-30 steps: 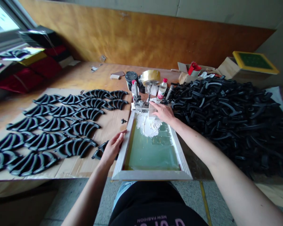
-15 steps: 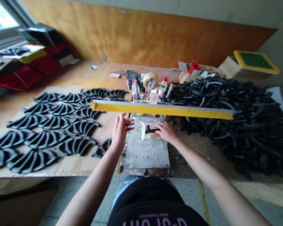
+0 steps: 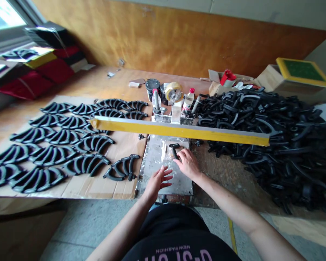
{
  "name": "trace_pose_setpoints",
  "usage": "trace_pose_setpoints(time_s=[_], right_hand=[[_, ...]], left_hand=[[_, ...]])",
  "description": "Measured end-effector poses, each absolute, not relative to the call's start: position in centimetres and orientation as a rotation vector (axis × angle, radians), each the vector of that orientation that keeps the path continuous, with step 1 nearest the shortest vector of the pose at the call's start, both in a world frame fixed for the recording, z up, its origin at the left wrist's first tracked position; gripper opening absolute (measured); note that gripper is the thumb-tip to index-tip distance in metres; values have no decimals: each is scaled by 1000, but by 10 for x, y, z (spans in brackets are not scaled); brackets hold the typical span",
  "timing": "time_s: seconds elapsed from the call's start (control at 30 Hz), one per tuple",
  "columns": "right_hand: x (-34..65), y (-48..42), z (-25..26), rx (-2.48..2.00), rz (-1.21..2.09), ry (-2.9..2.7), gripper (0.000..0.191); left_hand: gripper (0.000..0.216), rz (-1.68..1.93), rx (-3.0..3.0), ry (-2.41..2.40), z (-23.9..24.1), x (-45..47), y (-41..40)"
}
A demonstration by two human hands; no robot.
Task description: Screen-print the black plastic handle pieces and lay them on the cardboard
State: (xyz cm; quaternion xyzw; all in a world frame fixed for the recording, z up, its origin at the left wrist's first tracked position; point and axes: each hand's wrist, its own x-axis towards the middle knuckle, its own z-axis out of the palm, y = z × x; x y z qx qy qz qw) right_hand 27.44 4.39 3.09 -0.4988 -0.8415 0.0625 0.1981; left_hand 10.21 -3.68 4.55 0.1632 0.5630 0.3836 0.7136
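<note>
My right hand point(image 3: 187, 164) grips one end of a black curved plastic handle point(image 3: 174, 148) over the metal plate point(image 3: 170, 186); the fingers hide that end. My left hand point(image 3: 157, 182) is at the near left part of the plate, fingers spread, holding nothing and apart from the handle. Across the far end of the plate runs a long yellow bar point(image 3: 179, 133) with a grey top edge. To the left, similar black handles point(image 3: 123, 168) lie nested in fan-shaped groups on a cardboard sheet point(image 3: 125, 188).
A large heap of black handles point(image 3: 266, 119) covers the right of the bench. Behind the bar stand a bottle with a red cap point(image 3: 188, 99), a tape roll point(image 3: 174, 92) and a dark tub point(image 3: 152, 87). Boxes point(image 3: 277, 78) sit at back right, red stacks point(image 3: 40, 74) at back left.
My left hand has moved right and nearer my body, over the plate. The handle in my right hand has turned from lying sideways to pointing away from me. The view has shifted slightly.
</note>
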Motion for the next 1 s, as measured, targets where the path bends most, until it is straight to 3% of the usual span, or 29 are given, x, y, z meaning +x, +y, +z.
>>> trace_pose_setpoints(time_s=[0.17, 0.3, 0.53, 0.73, 1.0], right_hand=[[275, 42, 15, -1474, 395, -2251, 9], [257, 24, 23, -1088, 413, -2350, 14], [175, 30, 42, -705, 583, -2550, 18], [79, 50, 12, -907, 805, -2816, 29], [23, 58, -18, -1283, 880, -2915, 39]], left_hand=[[56, 887, 409, 1251, 49, 120, -30], [57, 1030, 443, 1281, 49, 125, -21], [62, 1254, 386, 1673, 20, 28, -56], [64, 1063, 122, 2054, -26, -72, -103], [59, 836, 159, 2065, -53, -101, -96]])
